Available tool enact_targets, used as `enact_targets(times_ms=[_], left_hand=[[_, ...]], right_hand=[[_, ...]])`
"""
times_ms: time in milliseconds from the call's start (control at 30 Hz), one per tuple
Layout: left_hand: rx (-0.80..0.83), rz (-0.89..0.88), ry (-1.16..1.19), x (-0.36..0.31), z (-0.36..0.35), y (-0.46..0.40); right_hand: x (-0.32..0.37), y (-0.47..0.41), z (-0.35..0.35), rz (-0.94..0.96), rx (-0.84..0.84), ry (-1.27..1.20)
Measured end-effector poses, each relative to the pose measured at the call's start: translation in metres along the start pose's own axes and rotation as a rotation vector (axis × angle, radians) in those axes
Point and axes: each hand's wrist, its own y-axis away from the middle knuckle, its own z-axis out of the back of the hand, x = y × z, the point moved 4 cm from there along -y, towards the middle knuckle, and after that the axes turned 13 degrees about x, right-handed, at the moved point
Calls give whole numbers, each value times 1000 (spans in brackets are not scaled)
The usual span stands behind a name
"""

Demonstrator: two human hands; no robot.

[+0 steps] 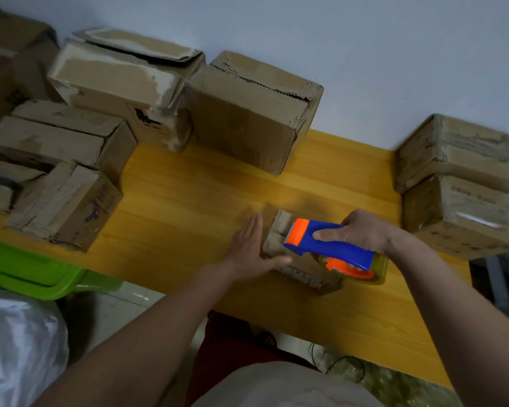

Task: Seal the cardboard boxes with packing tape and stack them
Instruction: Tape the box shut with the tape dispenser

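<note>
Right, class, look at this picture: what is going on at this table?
A person is taping a small cardboard box on a yellow table. The right hand grips a blue and orange tape dispenser on top of the box, while the left hand, fingers straight, steadies its side. Two taped boxes are stacked at the right; more worn boxes wait at the back and left.
</note>
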Motion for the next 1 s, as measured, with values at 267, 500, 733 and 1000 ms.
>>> enact_targets(times_ms=[267,500,733,1000], left_hand=[[88,-151,-534,-32,17,-32],[75,-84,-568,-34,17,-31],[50,-79,-594,-39,18,-29],[65,3,-662,-47,18,-27]], right_hand=[[-1,1,1,-28,-2,27],[-5,2,1,-49,44,47],[-46,19,20,-93,39,75],[-50,9,16,-119,37,87]])
